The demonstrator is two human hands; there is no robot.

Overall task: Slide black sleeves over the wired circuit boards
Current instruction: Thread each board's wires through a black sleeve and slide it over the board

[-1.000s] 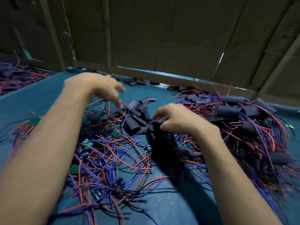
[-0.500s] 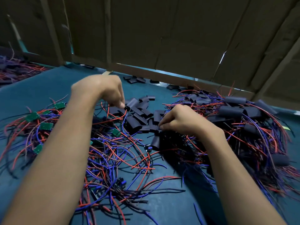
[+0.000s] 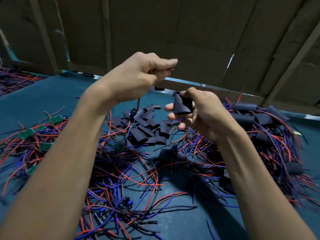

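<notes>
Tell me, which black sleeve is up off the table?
The black sleeve pinched in the right hand. It is lifted in the air, while the other loose sleeves lie in a heap on the table below.

black sleeve (image 3: 182, 105) pinched in the right hand (image 3: 201, 112); more black sleeves (image 3: 147, 129) heaped at twelve o'clock of the red, blue and black wires (image 3: 131, 172). green circuit boards (image 3: 27, 133) at nine o'clock, on a plain teal table (image 3: 43, 99). dull brown cardboard wall (image 3: 173, 32) at twelve o'clock.
</notes>
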